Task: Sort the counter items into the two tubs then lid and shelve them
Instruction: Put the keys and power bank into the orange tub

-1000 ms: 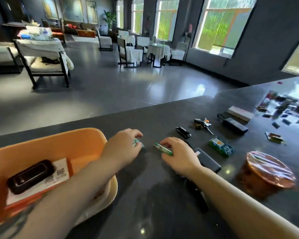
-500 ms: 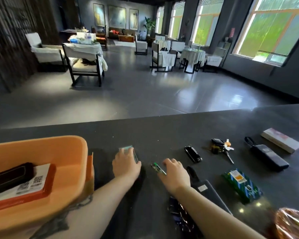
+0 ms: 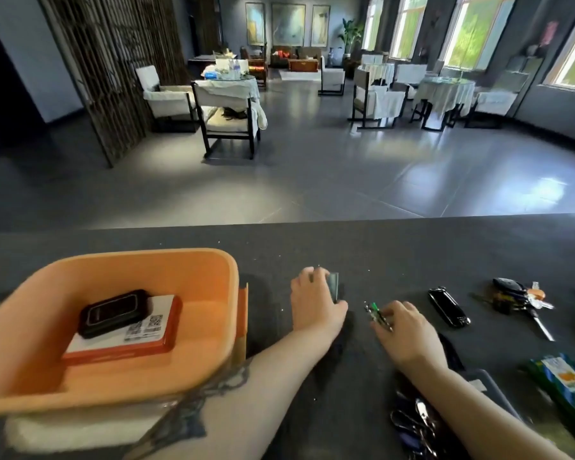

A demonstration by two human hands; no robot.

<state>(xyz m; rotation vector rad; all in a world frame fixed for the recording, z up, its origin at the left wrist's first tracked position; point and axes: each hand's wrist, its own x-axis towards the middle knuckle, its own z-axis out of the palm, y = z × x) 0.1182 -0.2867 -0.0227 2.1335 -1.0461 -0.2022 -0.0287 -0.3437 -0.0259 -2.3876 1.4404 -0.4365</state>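
Scanning left to right, we saw the orange tub [image 3: 210, 270] at the near left holding a black device [image 3: 113, 312] on a red-edged box [image 3: 160, 340]. Left hand [image 3: 314, 305] gripped a small grey-green card [image 3: 334, 285] on the counter [image 3: 412, 247]; right hand [image 3: 404, 330] pinched a thin green item [image 3: 375, 310], keys [image 3: 518, 298] far right.

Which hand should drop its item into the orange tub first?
Left, probably. The left hand grips a small card right beside the orange tub; the right hand, pinching a green stick, sits farther away.

Head view looks forward and down, close over the counter [image 3: 412, 260]; room beyond.
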